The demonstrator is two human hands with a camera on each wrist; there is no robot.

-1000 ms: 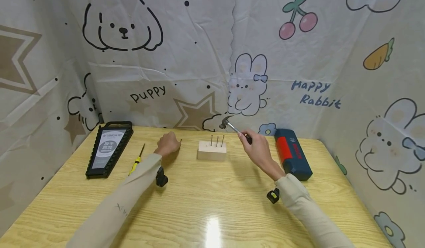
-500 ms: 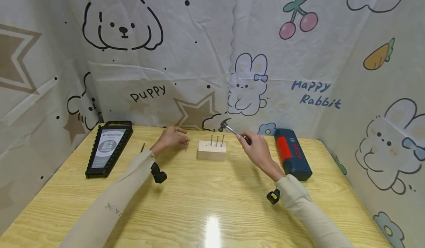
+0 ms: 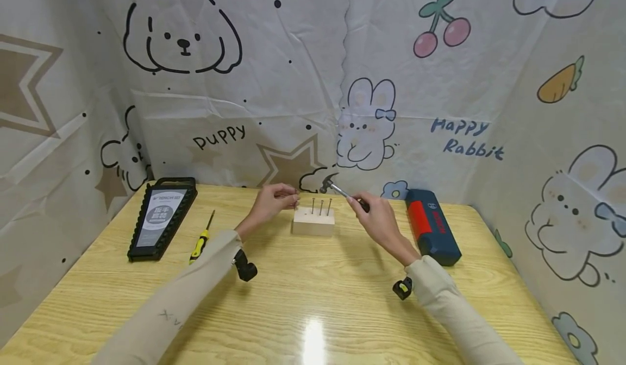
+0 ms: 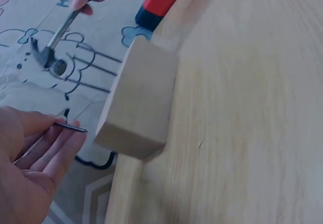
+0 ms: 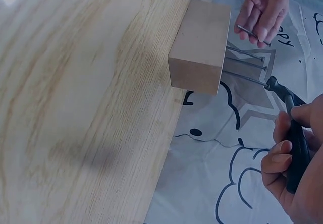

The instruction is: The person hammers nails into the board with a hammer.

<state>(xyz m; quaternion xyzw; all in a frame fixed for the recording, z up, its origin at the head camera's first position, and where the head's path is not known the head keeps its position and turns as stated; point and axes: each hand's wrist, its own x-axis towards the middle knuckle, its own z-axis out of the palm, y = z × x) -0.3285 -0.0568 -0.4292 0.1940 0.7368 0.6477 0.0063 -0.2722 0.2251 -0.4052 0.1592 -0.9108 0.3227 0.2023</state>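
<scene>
A small wooden block (image 3: 313,221) (image 4: 140,101) (image 5: 200,47) stands on the table with three nails (image 3: 320,206) upright in its top. My left hand (image 3: 273,200) (image 4: 30,171) pinches a loose nail (image 4: 70,127) (image 5: 252,34) between thumb and fingertips, just left of the block's top. My right hand (image 3: 377,219) (image 5: 295,176) grips the black handle of a small hammer (image 3: 341,191) (image 5: 287,108). The hammer's head (image 3: 329,182) (image 4: 46,58) hovers above the block's right nails.
A black tool tray (image 3: 162,217) lies at the far left of the wooden table (image 3: 313,310), with a yellow-handled screwdriver (image 3: 202,238) beside it. A blue and red case (image 3: 432,226) lies right of my right hand. Printed cloth walls enclose three sides.
My left hand has picked a nail off the table and carried it right and up to the block's left end. The right hand and hammer have barely moved.
</scene>
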